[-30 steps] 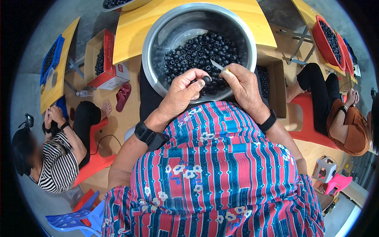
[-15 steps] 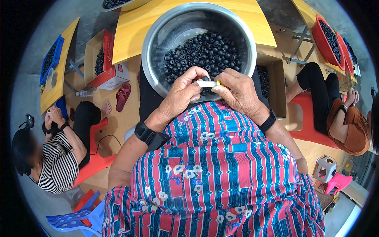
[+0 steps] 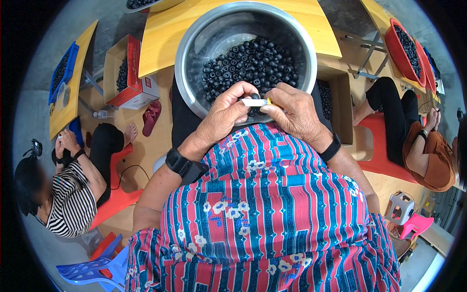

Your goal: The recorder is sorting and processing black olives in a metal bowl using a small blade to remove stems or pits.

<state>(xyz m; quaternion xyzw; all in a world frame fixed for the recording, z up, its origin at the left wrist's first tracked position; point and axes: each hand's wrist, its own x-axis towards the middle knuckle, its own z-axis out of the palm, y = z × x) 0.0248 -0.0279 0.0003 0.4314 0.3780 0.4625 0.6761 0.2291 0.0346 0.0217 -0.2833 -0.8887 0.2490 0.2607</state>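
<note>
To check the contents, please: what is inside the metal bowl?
Small black pieces lie in the metal bowl, with bare metal at the far side. The left hand and right hand hide part of the near side; anything beneath the pieces is covered.

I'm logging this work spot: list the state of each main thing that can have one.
Left hand: fingers closed on a black piece
Right hand: fingers closed on the knife
Knife: blade bare, pointing left
Metal bowl: partly filled with black pieces
Left cardboard box: open, black pieces inside
Right cardboard box: open, black pieces inside
Blue tray: holding black pieces
Nearer red basin: holding black pieces
</note>
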